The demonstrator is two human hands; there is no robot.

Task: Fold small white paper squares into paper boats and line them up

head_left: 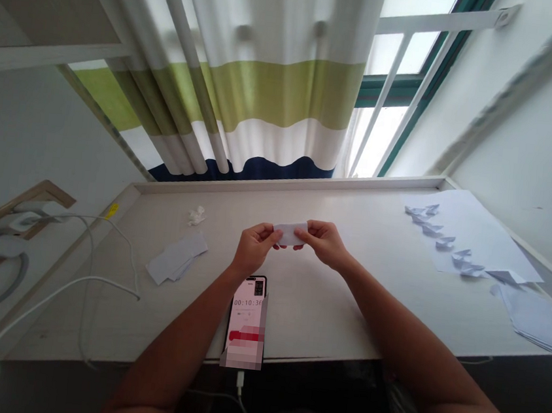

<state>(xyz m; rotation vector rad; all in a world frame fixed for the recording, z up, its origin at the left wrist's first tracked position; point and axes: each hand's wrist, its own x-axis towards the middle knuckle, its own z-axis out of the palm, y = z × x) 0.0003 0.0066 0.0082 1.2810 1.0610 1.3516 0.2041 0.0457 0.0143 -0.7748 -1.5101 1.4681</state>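
Note:
A small folded piece of white paper [289,234] is held up over the middle of the desk. My left hand [255,246] pinches its left end, thumb on the near face. On the right end, my right hand [325,242] grips it the same way, the thumb pressed flat on the paper. The fingers behind the sheet are mostly hidden. Below my left hand lies a phone [247,315] with a timer on its screen. Loose white paper slips [178,258] rest to the left of my hands.
Several folded paper boats [445,243] stand in a row on a large white sheet [472,217] at the right. A paper stack [535,319] lies near the right front edge. Crumpled tissue [197,216] sits at the back left. White cables [75,284] run from the wall sockets [7,231].

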